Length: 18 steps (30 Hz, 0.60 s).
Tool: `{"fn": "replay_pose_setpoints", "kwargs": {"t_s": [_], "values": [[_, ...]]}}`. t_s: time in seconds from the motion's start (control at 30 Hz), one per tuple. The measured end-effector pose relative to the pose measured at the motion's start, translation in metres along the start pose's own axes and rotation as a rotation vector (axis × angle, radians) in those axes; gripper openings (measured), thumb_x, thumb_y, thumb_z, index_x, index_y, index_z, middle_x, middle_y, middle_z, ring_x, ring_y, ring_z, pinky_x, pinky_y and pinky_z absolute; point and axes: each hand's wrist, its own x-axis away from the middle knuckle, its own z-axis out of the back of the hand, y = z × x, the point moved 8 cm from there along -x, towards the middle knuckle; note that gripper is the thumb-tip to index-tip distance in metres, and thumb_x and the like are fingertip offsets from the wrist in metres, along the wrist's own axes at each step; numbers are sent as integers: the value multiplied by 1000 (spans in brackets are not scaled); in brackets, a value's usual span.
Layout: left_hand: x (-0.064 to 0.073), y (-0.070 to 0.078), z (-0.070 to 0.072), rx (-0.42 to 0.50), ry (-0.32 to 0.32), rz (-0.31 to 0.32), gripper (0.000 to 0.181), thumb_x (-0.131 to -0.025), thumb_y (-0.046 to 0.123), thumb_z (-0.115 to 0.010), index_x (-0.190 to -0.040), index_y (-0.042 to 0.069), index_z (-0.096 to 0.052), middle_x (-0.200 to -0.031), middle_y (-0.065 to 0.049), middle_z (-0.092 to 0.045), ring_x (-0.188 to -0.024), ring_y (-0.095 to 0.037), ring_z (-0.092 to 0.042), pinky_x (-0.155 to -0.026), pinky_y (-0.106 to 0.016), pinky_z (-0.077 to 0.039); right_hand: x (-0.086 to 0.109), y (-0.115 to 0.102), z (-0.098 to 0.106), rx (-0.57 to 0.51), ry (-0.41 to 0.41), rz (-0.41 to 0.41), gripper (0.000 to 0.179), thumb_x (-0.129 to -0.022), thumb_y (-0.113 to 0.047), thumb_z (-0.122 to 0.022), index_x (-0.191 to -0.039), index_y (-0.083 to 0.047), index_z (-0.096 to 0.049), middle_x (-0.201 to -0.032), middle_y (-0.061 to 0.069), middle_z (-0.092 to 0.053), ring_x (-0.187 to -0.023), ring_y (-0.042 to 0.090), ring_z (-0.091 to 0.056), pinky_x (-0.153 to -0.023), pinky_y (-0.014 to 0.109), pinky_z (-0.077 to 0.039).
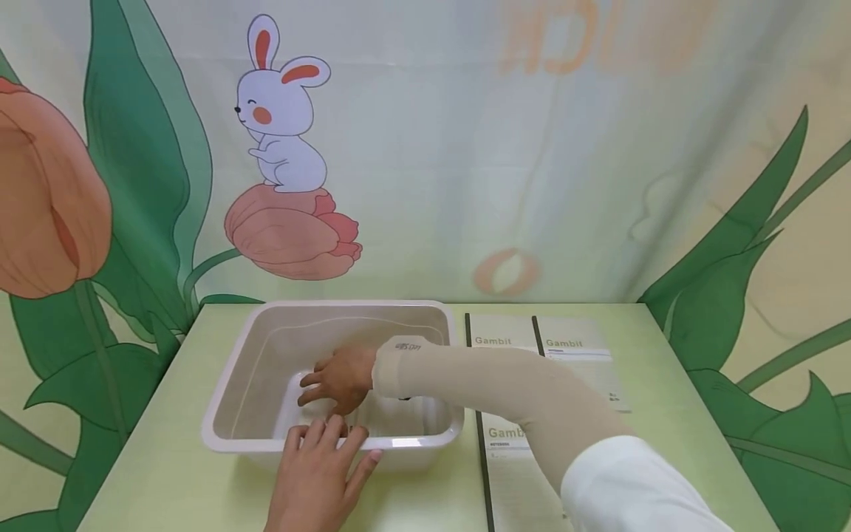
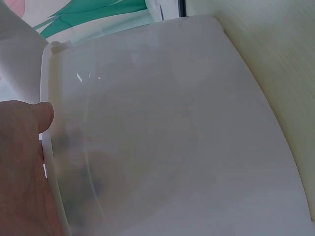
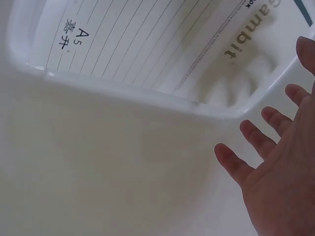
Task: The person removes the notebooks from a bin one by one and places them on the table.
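A pale plastic basin (image 1: 229,369) stands on the table. My left hand (image 1: 315,473) holds its near rim, fingers hooked over the edge and thumb on the outer side. In the left wrist view the thumb (image 2: 45,117) lies against the outer wall of the basin (image 2: 172,123). Down inside, my right hand (image 1: 346,377) has its fingers spread and grips nothing. The right wrist view has a lined Gambit notebook (image 3: 142,39) on the basin's bottom, with the right hand (image 3: 280,167) beside it. Whether the fingertips touch the basin or notebook, I cannot tell.
Right of the basin lie more Gambit notebooks: one at the back (image 1: 501,331), another beside it (image 1: 578,355) and one nearer (image 1: 521,473), partly covered by my right sleeve. A printed curtain (image 1: 412,148) hangs behind the light green table (image 1: 166,458).
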Motion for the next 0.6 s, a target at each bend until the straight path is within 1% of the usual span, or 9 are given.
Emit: {"fn": "replay_pose_setpoints", "kwargs": {"t_s": [0.13, 0.23, 0.43, 0.53, 0.6], "values": [[1, 0, 0, -8, 8, -2, 31, -91, 52, -60, -104, 25, -61, -92, 3, -52, -88, -20, -52, -84, -42, -38, -8, 1, -7, -11, -8, -20, 60, -95, -66, -40, -150, -51, -21, -161, -21, -22, -145, 5, -30, -109, 31, -40], [1, 1, 0, -14, 1, -1, 31, -91, 53, -60, -105, 25, -61, -92, 3, -52, -88, -21, -51, -84, -42, -38, -12, 0, -11, -21, -8, -29, 61, -95, -65, -42, -150, -51, -21, -161, -22, -21, -146, 4, -27, -109, 32, -39], [1, 1, -1, -24, -19, 0, 32, -92, 54, -59, -106, 25, -61, -93, 3, -52, -90, -21, -52, -84, -42, -38, -17, -7, -18, -11, -18, -6, 65, -93, -62, -49, -150, -49, -21, -160, -22, -21, -148, 6, -24, -112, 34, -35], [1, 0, 0, -27, -7, -3, 32, -92, 54, -59, -106, 25, -61, -92, 3, -52, -89, -21, -53, -83, -42, -38, -19, -9, -19, 1, -6, 0, 65, -92, -62, -52, -149, -50, -24, -158, -20, -28, -144, 7, -29, -108, 31, -37], [1, -1, 1, -24, 7, -7, 32, -92, 54, -59, -105, 25, -60, -92, 3, -51, -88, -21, -52, -83, -42, -37, -20, -9, -19, 24, 4, -4, 64, -90, -62, -54, -147, -50, -27, -153, -18, -34, -139, 8, -34, -103, 29, -39]]}}
